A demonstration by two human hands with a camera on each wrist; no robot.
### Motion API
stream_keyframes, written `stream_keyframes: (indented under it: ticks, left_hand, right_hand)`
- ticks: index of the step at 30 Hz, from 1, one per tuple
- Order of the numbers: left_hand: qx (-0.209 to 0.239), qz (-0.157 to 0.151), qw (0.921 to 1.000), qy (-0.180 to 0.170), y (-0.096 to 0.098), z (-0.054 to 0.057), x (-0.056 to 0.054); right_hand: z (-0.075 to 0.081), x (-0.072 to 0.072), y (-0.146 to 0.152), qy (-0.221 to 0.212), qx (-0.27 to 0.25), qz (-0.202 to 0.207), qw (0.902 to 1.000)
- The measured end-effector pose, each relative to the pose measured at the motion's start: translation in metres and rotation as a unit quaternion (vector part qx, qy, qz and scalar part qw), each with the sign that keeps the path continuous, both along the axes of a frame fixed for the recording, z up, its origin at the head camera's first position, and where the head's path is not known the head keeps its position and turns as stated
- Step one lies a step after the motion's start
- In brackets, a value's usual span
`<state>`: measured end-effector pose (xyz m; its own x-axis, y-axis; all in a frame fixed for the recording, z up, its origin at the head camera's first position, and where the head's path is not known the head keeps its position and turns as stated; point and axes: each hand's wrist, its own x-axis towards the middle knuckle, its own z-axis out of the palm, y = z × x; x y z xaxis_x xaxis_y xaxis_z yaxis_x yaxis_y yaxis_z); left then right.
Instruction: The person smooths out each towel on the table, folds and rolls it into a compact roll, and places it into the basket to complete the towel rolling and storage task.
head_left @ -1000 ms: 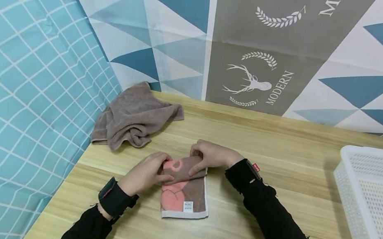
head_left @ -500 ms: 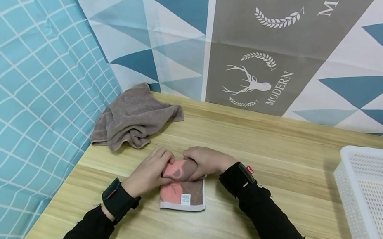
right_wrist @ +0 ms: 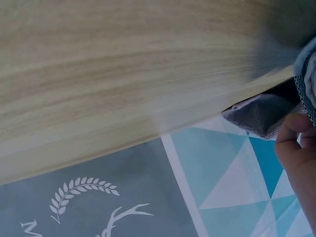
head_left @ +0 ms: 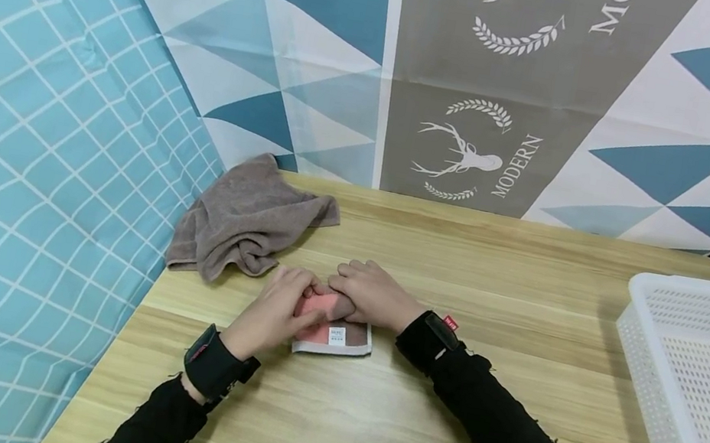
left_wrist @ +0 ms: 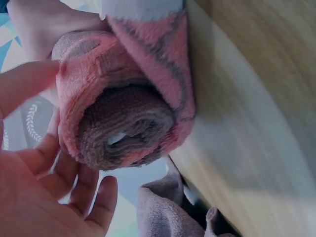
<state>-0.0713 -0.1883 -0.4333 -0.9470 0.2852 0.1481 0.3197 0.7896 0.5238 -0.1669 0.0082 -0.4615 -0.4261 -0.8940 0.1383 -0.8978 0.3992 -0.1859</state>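
A small pink and brown towel (head_left: 317, 305) lies on the table, mostly rolled up, with a short flat flap, pale hem and white label toward me. My left hand (head_left: 274, 313) grips the roll's left end, thumb in front and fingers behind. At the right end, my right hand (head_left: 374, 296) holds the roll with curled fingers. The left wrist view shows the spiral brown end of the rolled towel (left_wrist: 128, 128), with the left thumb (left_wrist: 29, 84) against it. Only part of the right hand (right_wrist: 298, 158) and the towel's edge (right_wrist: 307, 79) appear in the right wrist view.
A crumpled grey-brown towel (head_left: 251, 217) lies at the table's back left, near the blue tiled-pattern side wall (head_left: 57, 166). On the right stands a white plastic basket (head_left: 653, 408). A patterned backdrop (head_left: 326, 54) rises behind the wooden table (head_left: 494, 267).
Both hands have rolled the pink and brown towel further, so its flat part has become shorter. The towel's near hem has moved away from me and slightly left. The right hand has shifted left.
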Motion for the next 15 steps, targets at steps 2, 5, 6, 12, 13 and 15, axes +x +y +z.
stream_keyframes:
  ticks: [2, 5, 6, 12, 13, 15]
  left_hand:
    - [0.001, 0.007, 0.9999, -0.012, -0.001, -0.001, 0.0]
    - [-0.007, 0.006, 0.9996, -0.027, -0.003, -0.003, 0.0]
    - [-0.013, 0.005, 0.9994, -0.03, -0.003, -0.004, 0.0]
    - [-0.05, 0.007, 0.9987, -0.009, -0.001, -0.004, -0.003]
    - [-0.055, 0.007, 0.9985, -0.002, 0.0, -0.004, -0.003]
    - [-0.069, 0.006, 0.9975, 0.012, 0.001, -0.005, -0.003]
  right_hand:
    - [-0.001, 0.001, 0.0, 0.008, -0.004, -0.002, 1.0]
    - [0.0, 0.003, 0.0, 0.018, -0.002, -0.008, 0.9998]
    - [0.0, 0.003, 0.0, 0.022, 0.003, -0.011, 0.9997]
    - [0.007, 0.011, 0.003, 0.056, 0.044, -0.016, 0.9973]
    - [0.009, 0.013, 0.004, 0.054, 0.048, -0.015, 0.9973]
    - [0.011, 0.017, 0.004, 0.035, 0.051, -0.011, 0.998]
